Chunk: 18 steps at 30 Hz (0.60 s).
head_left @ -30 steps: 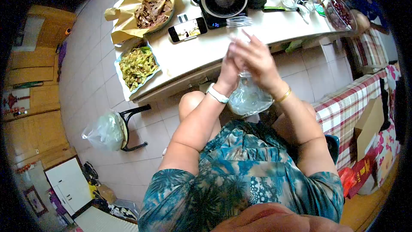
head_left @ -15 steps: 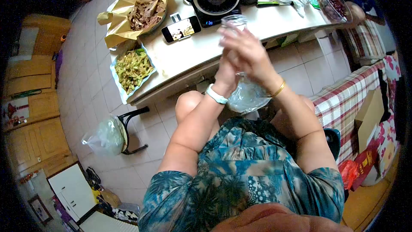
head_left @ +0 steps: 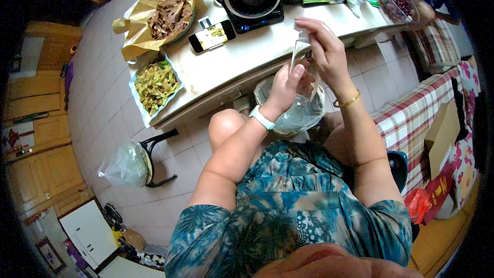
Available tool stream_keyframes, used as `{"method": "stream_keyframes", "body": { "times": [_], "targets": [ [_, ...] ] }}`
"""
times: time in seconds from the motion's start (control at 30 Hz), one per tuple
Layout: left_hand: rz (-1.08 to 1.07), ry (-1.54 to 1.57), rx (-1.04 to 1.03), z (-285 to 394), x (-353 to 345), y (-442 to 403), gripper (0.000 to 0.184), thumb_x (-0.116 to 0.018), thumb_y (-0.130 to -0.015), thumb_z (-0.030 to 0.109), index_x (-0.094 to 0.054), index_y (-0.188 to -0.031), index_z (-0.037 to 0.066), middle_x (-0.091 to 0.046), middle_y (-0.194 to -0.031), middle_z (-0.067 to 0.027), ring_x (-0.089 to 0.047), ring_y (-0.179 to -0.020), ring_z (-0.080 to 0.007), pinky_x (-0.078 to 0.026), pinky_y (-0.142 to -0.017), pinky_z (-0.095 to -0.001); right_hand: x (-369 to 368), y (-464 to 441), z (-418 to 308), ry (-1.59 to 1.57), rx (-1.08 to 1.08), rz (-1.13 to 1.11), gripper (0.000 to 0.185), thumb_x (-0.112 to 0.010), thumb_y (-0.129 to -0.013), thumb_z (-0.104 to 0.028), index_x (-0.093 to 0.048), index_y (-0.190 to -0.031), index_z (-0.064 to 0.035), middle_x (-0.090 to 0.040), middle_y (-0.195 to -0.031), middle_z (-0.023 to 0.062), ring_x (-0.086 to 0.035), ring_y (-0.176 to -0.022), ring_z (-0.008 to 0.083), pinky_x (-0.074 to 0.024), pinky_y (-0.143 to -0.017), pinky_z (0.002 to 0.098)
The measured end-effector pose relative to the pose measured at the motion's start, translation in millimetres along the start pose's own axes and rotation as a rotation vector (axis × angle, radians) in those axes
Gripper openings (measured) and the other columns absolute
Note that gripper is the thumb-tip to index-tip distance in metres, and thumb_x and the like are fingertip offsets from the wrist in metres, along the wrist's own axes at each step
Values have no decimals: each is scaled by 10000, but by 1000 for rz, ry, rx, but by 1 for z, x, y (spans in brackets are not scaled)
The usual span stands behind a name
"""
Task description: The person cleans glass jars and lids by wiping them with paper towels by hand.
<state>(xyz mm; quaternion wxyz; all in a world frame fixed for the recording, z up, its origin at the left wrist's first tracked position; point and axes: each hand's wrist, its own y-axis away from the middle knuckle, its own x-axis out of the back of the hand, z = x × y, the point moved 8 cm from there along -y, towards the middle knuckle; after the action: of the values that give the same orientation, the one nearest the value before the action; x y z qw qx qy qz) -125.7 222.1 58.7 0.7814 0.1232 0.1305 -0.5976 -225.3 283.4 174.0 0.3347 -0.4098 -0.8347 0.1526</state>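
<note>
Between my hands is a clear, see-through container [head_left: 304, 64], like a jar, tilted with its pale edge upward; its full shape is hard to make out. My left hand [head_left: 282, 91] is wrapped round its lower left side, thumb up. On its right side is my right hand [head_left: 329, 56], fingers bent over toward the top edge. Just below, between my knees, stands a bin or bowl lined with a clear plastic bag [head_left: 296, 118]. A pale band [head_left: 261, 117] circles my left wrist and a gold bangle [head_left: 347, 99] my right.
On the white table [head_left: 206, 74] are a phone [head_left: 212, 36], an electric cooker [head_left: 253, 0], a paper-lined dish of brown strips [head_left: 169, 18], a tray of chopped greens [head_left: 155, 87], a green-handled knife [head_left: 316, 3] and a bowl of dark red fruit [head_left: 397, 5]. A stool [head_left: 150, 162] holds a plastic bag.
My hands were pressed together, blurred, with a clear rim above them. Now they are farther apart, the right one to the right, and the clear container shows between them. The view has shifted slightly.
</note>
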Motion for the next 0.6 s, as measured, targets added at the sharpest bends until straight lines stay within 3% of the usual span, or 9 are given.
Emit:
{"method": "stream_keyframes", "body": {
  "times": [0.03,0.1,0.17,0.23,0.3,0.33,0.43,0.47,0.6],
  "targets": [
    [-10,96,56,-9,1,-2,616,-512,-1004,543,-488,-1287,-4,-663,-1006,-134,-667,-799,-158,-575,-699,-286,5,1,13,-52,-32,63,273,-500,-966,-50,-681,-1169,-60,-719,-1127,96,-683,-950,197,-527,-833,297],
    [-25,187,118,-21,5,-5,649,-541,-986,554,-480,-1288,-17,-662,-984,-147,-665,-782,-158,-574,-680,-283,27,10,71,-103,-302,195,279,-487,-1002,-92,-675,-1203,-43,-739,-1076,76,-670,-866,132,-528,-716,272],
    [-112,526,153,-22,6,-11,756,-418,-990,653,-468,-1322,-24,-655,-1010,-169,-666,-832,-211,-570,-689,-315,49,17,95,-502,-536,422,299,-477,-1023,-124,-663,-1234,-23,-744,-1053,71,-659,-823,112,-517,-652,257],
    [-135,419,127,-7,2,-8,811,-367,-974,702,-442,-1349,-13,-654,-1030,-191,-678,-823,-238,-585,-690,-326,56,19,96,-528,-556,432,333,-454,-1041,-149,-620,-1268,29,-723,-1117,130,-678,-908,158,-539,-712,274],
    [-167,564,221,-9,-1,-6,841,-333,-963,729,-427,-1361,-6,-653,-1047,-194,-686,-839,-249,-602,-703,-344,48,23,95,-792,-575,503,360,-434,-1045,-155,-587,-1292,58,-687,-1209,149,-677,-1018,192,-547,-805,294],
    [-160,593,232,-10,-3,-7,880,-345,-941,765,-418,-1371,1,-653,-1051,-187,-693,-833,-254,-612,-720,-361,23,24,100,-977,-609,414,381,-430,-1043,-158,-558,-1314,78,-644,-1281,166,-664,-1093,235,-538,-888,313],
    [-159,516,145,-7,-3,-10,913,-393,-907,797,-423,-1365,7,-652,-1071,-171,-681,-906,-244,-604,-754,-366,-8,21,59,-791,-538,182,416,-448,-1031,-136,-517,-1400,44,-614,-1332,136,-612,-1143,187,-468,-1011,315],
    [-159,516,145,-6,-4,-10,913,-393,-907,797,-423,-1365,7,-652,-1071,-171,-681,-906,-244,-604,-754,-366,-14,22,42,-621,-413,122,442,-466,-1027,-142,-494,-1437,22,-608,-1343,124,-573,-1177,151,-426,-1048,308],
    [50,412,-17,13,12,-12,858,-501,-900,748,-480,-1303,-9,-638,-1085,-123,-653,-975,-200,-578,-817,-324,-30,42,42,-563,-413,125,446,-497,-1005,-79,-490,-1435,37,-632,-1303,146,-594,-1128,141,-474,-970,282]
  ]
}}
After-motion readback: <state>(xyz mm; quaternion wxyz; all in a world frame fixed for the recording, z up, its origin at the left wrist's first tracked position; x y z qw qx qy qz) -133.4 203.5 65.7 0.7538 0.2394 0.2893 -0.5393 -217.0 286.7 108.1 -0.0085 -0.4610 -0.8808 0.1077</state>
